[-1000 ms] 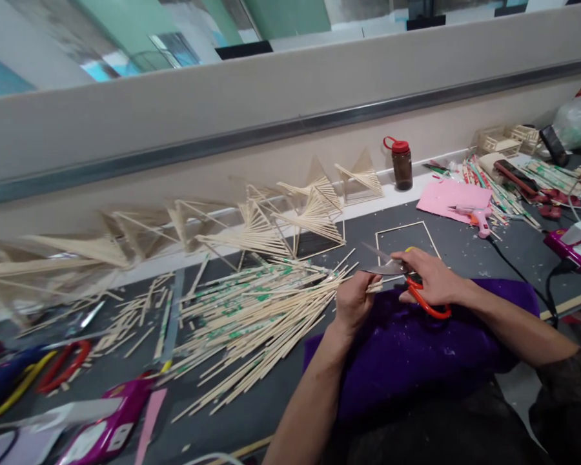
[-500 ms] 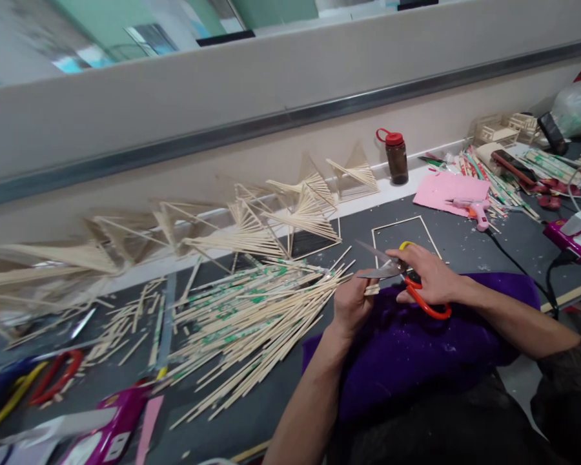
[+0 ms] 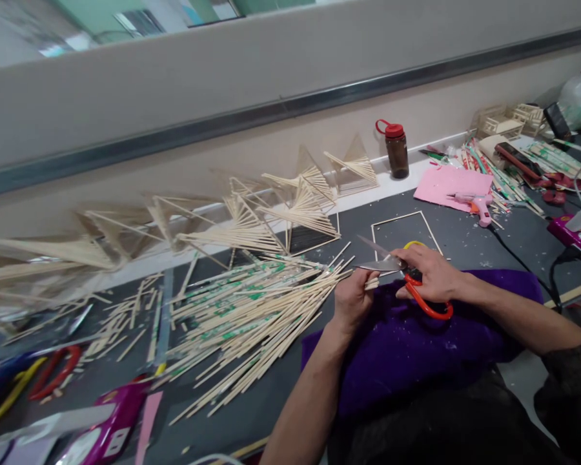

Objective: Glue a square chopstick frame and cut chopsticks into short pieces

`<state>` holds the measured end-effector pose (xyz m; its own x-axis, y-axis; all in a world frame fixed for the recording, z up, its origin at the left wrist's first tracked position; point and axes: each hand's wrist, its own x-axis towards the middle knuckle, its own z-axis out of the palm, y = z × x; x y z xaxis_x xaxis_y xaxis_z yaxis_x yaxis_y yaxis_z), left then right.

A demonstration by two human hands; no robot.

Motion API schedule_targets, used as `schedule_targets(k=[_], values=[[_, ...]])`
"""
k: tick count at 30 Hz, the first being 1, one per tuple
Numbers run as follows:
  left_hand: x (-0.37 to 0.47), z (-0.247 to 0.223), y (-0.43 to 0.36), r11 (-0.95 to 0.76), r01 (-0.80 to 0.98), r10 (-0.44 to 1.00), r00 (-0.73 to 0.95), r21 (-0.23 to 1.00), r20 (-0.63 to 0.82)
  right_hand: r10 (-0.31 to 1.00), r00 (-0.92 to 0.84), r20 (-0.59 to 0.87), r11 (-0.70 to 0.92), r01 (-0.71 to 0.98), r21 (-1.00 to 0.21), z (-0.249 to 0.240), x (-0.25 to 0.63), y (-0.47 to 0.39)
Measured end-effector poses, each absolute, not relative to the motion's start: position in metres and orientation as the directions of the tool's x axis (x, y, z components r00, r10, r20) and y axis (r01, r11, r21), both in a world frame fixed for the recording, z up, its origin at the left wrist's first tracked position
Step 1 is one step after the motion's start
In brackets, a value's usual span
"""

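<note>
Pale sticks [image 3: 372, 283] are being pinched in the closed grip of the left hand [image 3: 352, 299], just beside the scissors [image 3: 392, 263]. The scissors, blades parted, are being held by the right hand [image 3: 430, 272], its grip being curled around the handles. Loose sticks [image 3: 271, 323] are being supported by the worktop [image 3: 252, 420].

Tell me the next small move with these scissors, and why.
Probably guide the stick ends in between the scissors: the right grip holds these open, and the ends jut from the left grip, close by.
</note>
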<state>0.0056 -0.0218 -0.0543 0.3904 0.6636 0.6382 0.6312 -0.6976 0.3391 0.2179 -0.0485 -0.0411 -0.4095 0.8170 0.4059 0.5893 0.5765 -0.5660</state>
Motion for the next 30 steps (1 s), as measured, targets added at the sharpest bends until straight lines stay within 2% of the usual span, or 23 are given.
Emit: schedule_targets(k=[7,20,30], values=[[0.0044,-0.0572,-0.0208,-0.633,0.628,0.729,0.286,0.453,0.622,0.851,-0.387,0.354,0.524,0.592,-0.613,-0.038,0.2154,-0.0473],[0.0016,-0.0559,-0.0235,-0.692,0.644,0.656,0.372,0.326,0.657,0.818,-0.433,0.378,0.575,0.6,-0.556,-0.0357,0.2186,-0.0467],[0.0021,-0.0523,-0.0253,-0.668,0.643,0.697,0.367,0.373,0.615,0.852,-0.414,0.321,0.518,0.575,-0.633,-0.033,0.2159,-0.0494]])
